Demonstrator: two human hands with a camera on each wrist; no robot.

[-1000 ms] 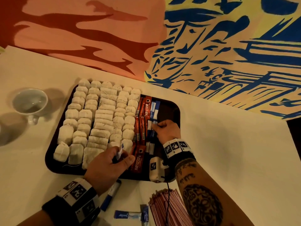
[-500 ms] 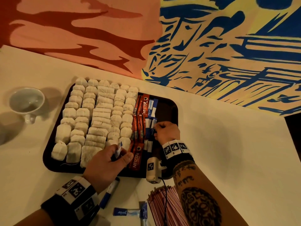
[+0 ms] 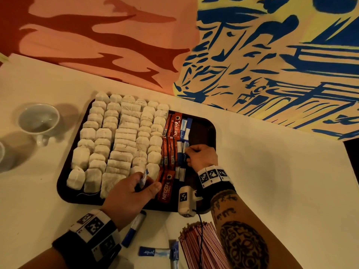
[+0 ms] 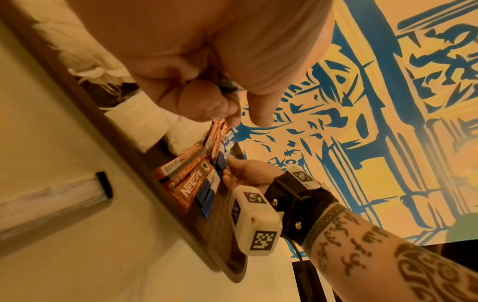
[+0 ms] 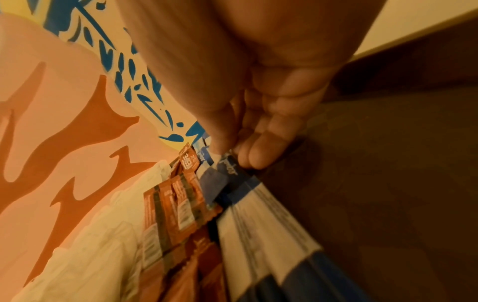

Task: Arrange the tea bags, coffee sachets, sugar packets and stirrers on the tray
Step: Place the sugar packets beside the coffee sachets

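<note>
Left hand (image 3: 128, 193) pinches a sugar packet (image 3: 143, 179) — right hand (image 5: 258, 114), per its wrist view, pinches another packet (image 5: 229, 166).

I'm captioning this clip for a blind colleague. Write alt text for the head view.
Two hands work over a dark tray on a white table: the right hand pinches a blue sugar packet beside red coffee sachets, the left hand holds another packet. White tea bags fill the tray's left; stirrers lie nearby.
</note>
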